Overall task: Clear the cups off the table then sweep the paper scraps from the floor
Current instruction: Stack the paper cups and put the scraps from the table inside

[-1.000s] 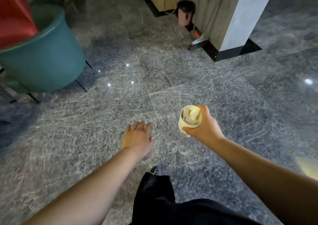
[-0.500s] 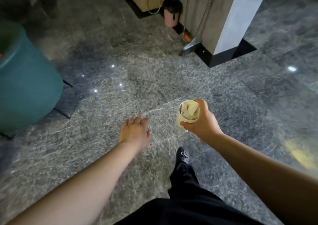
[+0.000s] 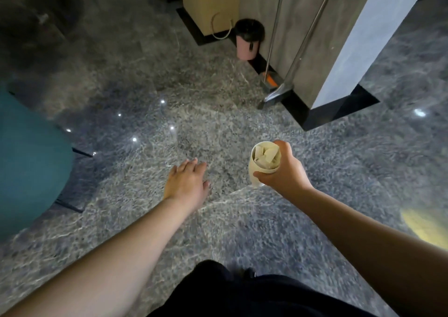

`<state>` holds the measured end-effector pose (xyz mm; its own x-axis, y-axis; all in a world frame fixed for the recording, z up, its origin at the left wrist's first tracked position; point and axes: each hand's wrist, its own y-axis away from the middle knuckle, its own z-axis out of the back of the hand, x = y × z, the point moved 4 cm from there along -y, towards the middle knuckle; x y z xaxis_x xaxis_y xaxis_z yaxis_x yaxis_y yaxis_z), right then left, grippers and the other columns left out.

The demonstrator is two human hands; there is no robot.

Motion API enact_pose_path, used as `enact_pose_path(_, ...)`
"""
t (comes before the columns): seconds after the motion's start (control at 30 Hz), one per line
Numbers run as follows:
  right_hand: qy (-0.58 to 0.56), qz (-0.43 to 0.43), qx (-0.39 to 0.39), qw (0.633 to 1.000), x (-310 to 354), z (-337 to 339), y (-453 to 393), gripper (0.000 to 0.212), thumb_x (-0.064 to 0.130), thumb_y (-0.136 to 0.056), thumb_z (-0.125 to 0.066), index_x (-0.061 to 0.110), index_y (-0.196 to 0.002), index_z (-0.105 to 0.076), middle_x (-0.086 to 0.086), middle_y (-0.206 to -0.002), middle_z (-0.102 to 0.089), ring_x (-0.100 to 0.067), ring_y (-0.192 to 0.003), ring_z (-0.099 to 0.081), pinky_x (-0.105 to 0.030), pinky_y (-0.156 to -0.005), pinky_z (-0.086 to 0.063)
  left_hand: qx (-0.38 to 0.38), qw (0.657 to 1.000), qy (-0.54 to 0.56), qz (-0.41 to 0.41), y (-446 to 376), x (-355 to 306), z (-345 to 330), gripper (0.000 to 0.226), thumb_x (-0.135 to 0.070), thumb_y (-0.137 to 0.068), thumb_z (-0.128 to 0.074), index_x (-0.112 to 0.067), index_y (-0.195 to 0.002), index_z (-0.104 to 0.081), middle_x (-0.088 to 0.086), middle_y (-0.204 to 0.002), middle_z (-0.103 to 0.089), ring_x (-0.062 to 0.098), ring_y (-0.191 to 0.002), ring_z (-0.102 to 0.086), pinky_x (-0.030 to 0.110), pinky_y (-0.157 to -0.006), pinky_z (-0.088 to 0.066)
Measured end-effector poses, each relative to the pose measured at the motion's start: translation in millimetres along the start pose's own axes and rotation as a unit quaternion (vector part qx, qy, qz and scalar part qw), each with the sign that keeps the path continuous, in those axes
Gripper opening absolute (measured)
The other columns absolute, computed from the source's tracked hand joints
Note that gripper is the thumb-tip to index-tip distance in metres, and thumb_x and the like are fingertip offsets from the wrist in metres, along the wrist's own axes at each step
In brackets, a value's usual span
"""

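Dim, motion-blurred wide-angle view — ceiling lights glint off the glossy floor (image 3: 218,123).

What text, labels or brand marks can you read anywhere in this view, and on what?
None can be read.
The cup gripped by the right hand shows a plain side with no print.
The pink bin by the pillar has a small dark mark on its front, too blurred to read.
The teal chair and the two leaning handles show no lettering.
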<state>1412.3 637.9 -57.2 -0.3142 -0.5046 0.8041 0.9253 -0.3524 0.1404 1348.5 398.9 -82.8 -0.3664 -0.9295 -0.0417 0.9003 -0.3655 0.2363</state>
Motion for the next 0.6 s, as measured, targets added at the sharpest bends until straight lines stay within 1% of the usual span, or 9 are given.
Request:
enact_pose_path(0.07,-0.005,0.003,0.002,1.0,6.7,-2.2,-32.1,0.074,0.037,-0.058,-0.085,0.052,-0.106,-0.031,0.022,-0.088,-0.053,0.008,-0.076,-0.052,-0.009,-0.054,-0.034,0.016,1.0,0.006,0.003,-28.5,8.6,3.8,0.058,-0.045,-0.099,-0.04,-0.023,-0.151,-0.027,0.003,-0.159,-0.025,0.023,-0.146,-0.021,0.044,-0.119,-0.019)
enact_pose_path(0.17,-0.006,-0.004,0.003,1.0,19.2,-16.0,-100.1,0.072,0.036,-0.058,-0.085,0.052,-0.104,-0.032,0.022,-0.089,-0.054,0.008,-0.078,-0.052,-0.01,-0.055,-0.035,0.027,1.0,0.0,0.0,-94.3,30.3,9.3,0.058,-0.046,-0.1,-0.037,-0.023,-0.152,-0.024,0.003,-0.16,-0.023,0.023,-0.147,-0.018,0.046,-0.119,-0.018)
enact_pose_path(0.3,-0.014,-0.011,-0.014,1.0,41.9,-35.5,-192.7,0.073,0.037,-0.059,-0.084,0.045,-0.113,-0.035,0.02,-0.089,-0.053,0.007,-0.078,-0.05,-0.012,-0.054,-0.035,0.032,0.999,-0.002,-0.009,-193.3,60.1,27.6,0.058,-0.045,-0.1,-0.037,-0.023,-0.152,-0.024,0.003,-0.16,-0.022,0.025,-0.147,-0.018,0.046,-0.12,-0.016)
enact_pose_path(0.37,-0.011,-0.012,-0.026,1.0,54.9,-44.4,-236.8,0.074,0.038,-0.059,-0.083,0.043,-0.114,-0.035,0.021,-0.088,-0.053,0.007,-0.076,-0.051,-0.011,-0.054,-0.034,0.035,0.999,-0.007,-0.02,-240.2,71.5,38.5,0.056,-0.045,-0.1,-0.039,-0.024,-0.151,-0.026,0.004,-0.16,-0.024,0.025,-0.146,-0.02,0.045,-0.119,-0.016)
enact_pose_path(0.5,-0.009,-0.021,-0.046,0.999,76.6,-55.6,-316.0,0.078,0.037,-0.059,-0.085,0.037,-0.118,-0.035,0.016,-0.091,-0.056,-0.004,-0.077,-0.054,-0.012,-0.055,-0.036,0.033,0.999,-0.013,-0.033,-325.4,91.7,61.9,0.057,-0.045,-0.098,-0.042,-0.024,-0.15,-0.029,0.005,-0.159,-0.026,0.025,-0.145,-0.023,0.044,-0.119,-0.018)
enact_pose_path(0.6,-0.019,-0.026,-0.052,0.998,89.1,-60.5,-367.7,0.076,0.039,-0.058,-0.085,0.041,-0.115,-0.035,0.022,-0.086,-0.053,0.005,-0.075,-0.052,-0.014,-0.054,-0.036,0.029,0.999,-0.014,-0.036,-381.7,106.7,75.6,0.057,-0.045,-0.097,-0.045,-0.023,-0.148,-0.032,0.005,-0.158,-0.029,0.025,-0.144,-0.026,0.043,-0.118,-0.02)
